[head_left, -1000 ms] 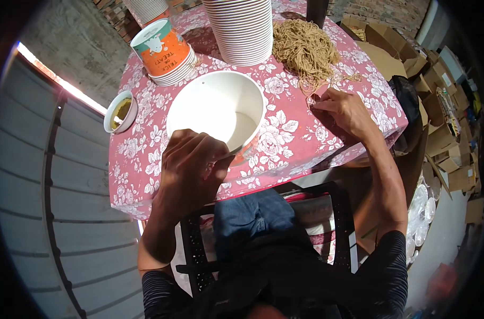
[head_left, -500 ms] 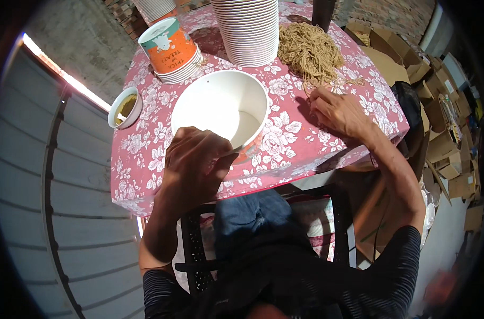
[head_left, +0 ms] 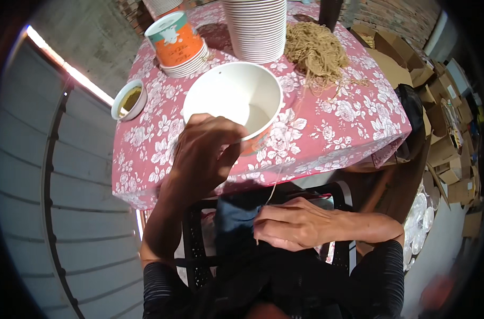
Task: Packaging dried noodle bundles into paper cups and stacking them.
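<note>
Bucket [head_left: 236, 98], plain white inside, is sitting near the bench [head_left: 316, 141] front edge with the left hand [head_left: 204, 151] gripping its near rim. Right hand [head_left: 287, 226] is just off that edge, pinching a tan strand [head_left: 273, 192]; the twine pile [head_left: 316, 52] is toward the far right corner.

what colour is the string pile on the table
The string pile is tan, clearest in the head view.

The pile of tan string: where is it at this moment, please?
In the head view, the pile of tan string lies toward the far right of the flowered tablecloth, immediately right of the tall white bucket stack.
</note>
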Action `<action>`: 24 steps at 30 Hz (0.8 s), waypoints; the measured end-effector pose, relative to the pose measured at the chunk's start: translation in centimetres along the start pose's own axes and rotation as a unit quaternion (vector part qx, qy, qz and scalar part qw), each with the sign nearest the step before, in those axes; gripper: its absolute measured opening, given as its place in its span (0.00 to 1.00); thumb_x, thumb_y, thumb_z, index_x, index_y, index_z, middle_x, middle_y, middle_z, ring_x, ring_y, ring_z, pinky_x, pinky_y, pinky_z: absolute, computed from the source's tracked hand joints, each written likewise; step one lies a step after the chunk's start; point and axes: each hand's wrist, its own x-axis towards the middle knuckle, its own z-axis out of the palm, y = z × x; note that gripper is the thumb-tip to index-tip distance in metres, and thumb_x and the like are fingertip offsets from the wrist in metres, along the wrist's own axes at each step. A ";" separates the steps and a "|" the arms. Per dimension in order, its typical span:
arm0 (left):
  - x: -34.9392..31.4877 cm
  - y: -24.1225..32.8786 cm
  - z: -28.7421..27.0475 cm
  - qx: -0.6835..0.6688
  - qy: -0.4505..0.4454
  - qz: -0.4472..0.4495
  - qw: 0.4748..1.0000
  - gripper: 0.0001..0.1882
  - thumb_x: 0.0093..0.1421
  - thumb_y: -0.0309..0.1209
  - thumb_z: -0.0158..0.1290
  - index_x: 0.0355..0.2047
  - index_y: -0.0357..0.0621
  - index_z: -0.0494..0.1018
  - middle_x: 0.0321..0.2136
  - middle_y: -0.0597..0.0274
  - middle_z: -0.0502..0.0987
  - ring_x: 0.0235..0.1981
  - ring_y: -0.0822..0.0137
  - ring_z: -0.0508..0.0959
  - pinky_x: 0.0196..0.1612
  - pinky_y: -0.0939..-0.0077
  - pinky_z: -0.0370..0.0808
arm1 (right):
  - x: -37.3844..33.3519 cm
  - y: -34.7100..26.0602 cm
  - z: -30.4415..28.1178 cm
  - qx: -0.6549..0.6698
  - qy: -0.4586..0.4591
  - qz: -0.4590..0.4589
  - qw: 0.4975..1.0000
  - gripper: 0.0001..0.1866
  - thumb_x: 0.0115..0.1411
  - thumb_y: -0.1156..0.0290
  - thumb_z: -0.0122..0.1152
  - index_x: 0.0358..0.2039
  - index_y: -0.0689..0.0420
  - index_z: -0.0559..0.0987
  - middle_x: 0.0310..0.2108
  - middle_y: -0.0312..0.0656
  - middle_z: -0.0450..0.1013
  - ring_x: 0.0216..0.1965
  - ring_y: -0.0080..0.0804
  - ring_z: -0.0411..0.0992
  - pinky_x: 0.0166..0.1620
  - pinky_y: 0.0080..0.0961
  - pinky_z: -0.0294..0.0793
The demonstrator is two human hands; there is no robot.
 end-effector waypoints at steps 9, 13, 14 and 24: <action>0.3 1.0 -0.4 -0.021 -0.010 -0.075 0.997 0.15 0.56 0.23 0.65 0.44 0.38 0.78 0.35 0.54 0.82 0.39 0.58 0.81 0.45 0.66 0.76 | 2.8 3.8 -2.3 0.353 0.326 0.320 0.817 0.08 0.66 0.78 0.65 0.42 0.63 0.74 0.30 0.39 0.79 0.27 0.17 0.76 0.30 0.16 0.76; 0.2 1.3 -0.3 -0.015 0.003 -0.071 0.997 0.12 0.59 0.24 0.61 0.44 0.38 0.75 0.36 0.50 0.82 0.35 0.52 0.82 0.46 0.59 0.72 | 3.3 4.5 -1.5 0.342 0.364 0.308 0.810 0.09 0.65 0.79 0.66 0.38 0.60 0.72 0.28 0.37 0.77 0.25 0.16 0.75 0.29 0.15 0.74; 0.2 1.4 -0.3 -0.007 0.000 -0.092 0.996 0.13 0.59 0.25 0.61 0.44 0.38 0.75 0.34 0.50 0.82 0.36 0.52 0.82 0.46 0.59 0.72 | 3.5 4.4 -1.4 0.342 0.364 0.308 0.809 0.09 0.65 0.79 0.66 0.38 0.60 0.72 0.28 0.37 0.77 0.25 0.16 0.75 0.29 0.15 0.74; 0.6 1.9 -0.5 -0.007 -0.001 -0.092 0.996 0.14 0.59 0.24 0.61 0.45 0.38 0.75 0.32 0.51 0.81 0.35 0.51 0.82 0.46 0.60 0.73 | 4.0 4.3 -1.0 0.307 0.397 0.283 0.817 0.09 0.65 0.79 0.66 0.34 0.58 0.72 0.25 0.33 0.74 0.23 0.15 0.71 0.27 0.14 0.70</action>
